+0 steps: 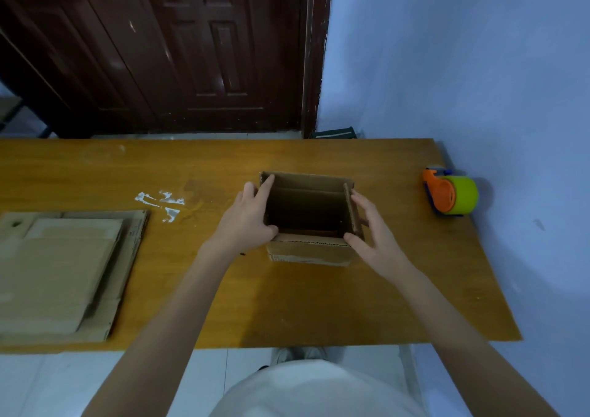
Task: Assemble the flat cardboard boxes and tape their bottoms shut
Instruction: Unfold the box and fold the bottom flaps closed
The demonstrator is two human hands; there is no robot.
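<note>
Cardboard box (308, 222) stands opened out near the middle of the table (287, 305), mouth up, flaps raised, inside dark and hollow. Left hand (245, 222) grips its left wall, forefinger along the top edge, thumb near the front corner. Right hand (373, 231) presses the right wall with nearly straight fingers, not curled round it. Risk: uneven squeeze could skew the box back toward flat or buckle a thin wall. Tape (451, 194) sits well apart on the right, so letting go to reach it may let the flaps spring. Flat boxes (64, 269) lie stacked at left.
</note>
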